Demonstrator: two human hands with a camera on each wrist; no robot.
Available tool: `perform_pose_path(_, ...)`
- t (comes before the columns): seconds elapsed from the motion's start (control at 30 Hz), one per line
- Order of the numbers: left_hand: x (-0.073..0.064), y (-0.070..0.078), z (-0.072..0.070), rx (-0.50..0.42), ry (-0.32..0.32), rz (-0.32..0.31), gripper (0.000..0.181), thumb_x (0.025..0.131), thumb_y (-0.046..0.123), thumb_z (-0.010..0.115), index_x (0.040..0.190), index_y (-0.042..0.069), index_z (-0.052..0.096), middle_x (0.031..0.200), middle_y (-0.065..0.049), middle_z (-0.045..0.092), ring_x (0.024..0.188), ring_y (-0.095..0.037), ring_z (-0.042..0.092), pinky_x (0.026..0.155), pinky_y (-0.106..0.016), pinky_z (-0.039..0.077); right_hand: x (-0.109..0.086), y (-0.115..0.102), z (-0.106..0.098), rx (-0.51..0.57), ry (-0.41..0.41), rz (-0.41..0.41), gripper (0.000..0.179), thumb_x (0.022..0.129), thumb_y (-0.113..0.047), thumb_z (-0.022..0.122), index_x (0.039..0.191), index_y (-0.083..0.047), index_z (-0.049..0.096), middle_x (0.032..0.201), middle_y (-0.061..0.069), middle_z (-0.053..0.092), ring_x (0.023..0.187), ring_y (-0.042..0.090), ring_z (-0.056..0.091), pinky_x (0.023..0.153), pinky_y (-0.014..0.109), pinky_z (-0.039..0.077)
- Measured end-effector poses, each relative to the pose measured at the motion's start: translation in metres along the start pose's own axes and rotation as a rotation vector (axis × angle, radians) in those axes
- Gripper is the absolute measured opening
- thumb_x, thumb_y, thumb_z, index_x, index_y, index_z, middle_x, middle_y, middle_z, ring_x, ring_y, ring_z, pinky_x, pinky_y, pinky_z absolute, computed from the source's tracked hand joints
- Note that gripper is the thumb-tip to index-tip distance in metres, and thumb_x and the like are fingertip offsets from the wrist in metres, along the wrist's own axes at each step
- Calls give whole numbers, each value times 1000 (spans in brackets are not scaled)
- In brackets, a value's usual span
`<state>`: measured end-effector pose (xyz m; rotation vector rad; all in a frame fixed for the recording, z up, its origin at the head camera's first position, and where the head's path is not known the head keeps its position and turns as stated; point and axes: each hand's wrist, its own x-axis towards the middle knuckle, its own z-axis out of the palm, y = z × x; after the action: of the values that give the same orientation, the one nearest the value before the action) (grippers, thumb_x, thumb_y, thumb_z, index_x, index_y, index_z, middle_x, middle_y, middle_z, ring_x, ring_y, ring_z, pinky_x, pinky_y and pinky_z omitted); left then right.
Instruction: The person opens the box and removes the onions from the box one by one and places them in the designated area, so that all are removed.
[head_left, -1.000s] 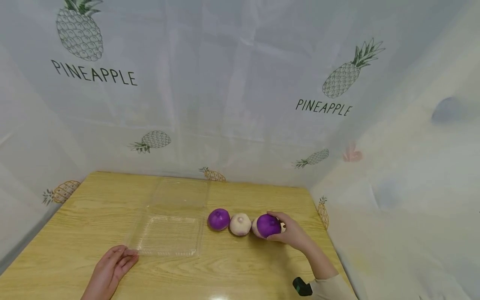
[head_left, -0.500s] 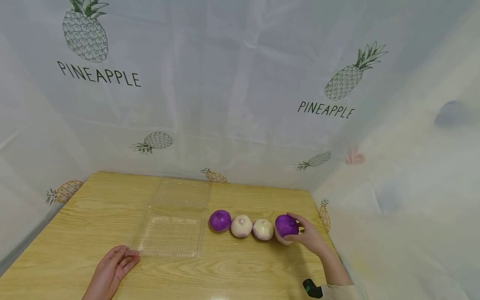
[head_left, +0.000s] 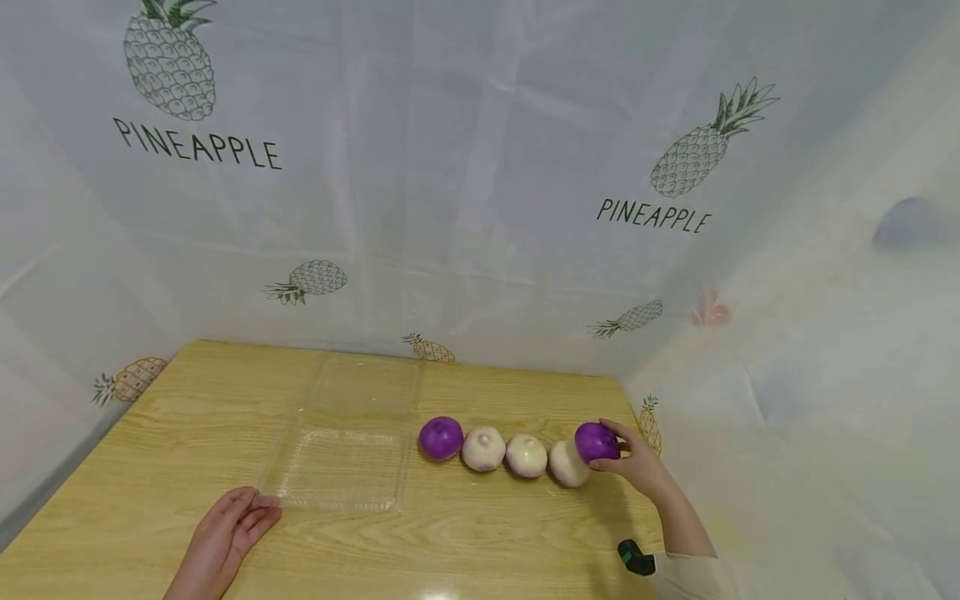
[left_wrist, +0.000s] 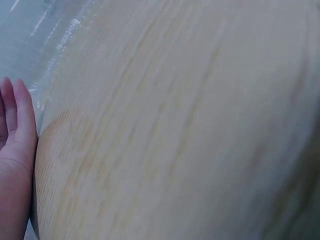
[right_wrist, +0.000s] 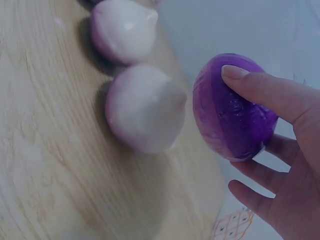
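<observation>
My right hand (head_left: 636, 462) grips a purple onion (head_left: 596, 442) between thumb and fingers, at the right end of a row. In the right wrist view, the thumb lies across the held onion (right_wrist: 230, 117), which is raised off the table. Just left of it sits a white onion (head_left: 567, 465) with a purplish underside, partly overlapped by the held one. Two more white onions (head_left: 527, 456) and another purple onion (head_left: 440, 438) continue the row leftward. My left hand (head_left: 225, 533) rests with extended fingertips at the near-left corner of a clear plastic clamshell box (head_left: 337, 505).
The box lies with its lid (head_left: 367, 385) folded back toward the rear of the wooden table (head_left: 465, 550). A pineapple-print curtain (head_left: 465, 208) encloses the back and sides. A dark device (head_left: 636, 558) is worn at the right wrist.
My right hand has carried the purple onion rightward along the row, uncovering the white onions it overlapped before. The left hand and the box have stayed in place.
</observation>
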<state>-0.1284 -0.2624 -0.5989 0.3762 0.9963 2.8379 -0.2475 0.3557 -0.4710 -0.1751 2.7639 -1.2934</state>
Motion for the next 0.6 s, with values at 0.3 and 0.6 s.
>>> perform_pose_path(0.3, 1, 0, 1, 9, 7, 7, 33, 109, 7, 25, 114, 3, 58, 111, -13, 65, 110, -26, 62, 100, -39, 48, -3, 21, -1, -10, 49, 79, 81, 82, -19, 81, 147, 0, 36, 144, 31, 37, 120, 48, 47, 88, 52, 53)
perform_pose_path(0.6, 1, 1, 2, 17, 24, 2, 32, 109, 7, 26, 114, 3, 58, 111, -13, 65, 109, -26, 63, 99, -38, 49, 0, 49, 6, -21, 98, 101, 82, 82, -18, 82, 147, 2, 35, 145, 32, 36, 120, 49, 48, 93, 54, 51)
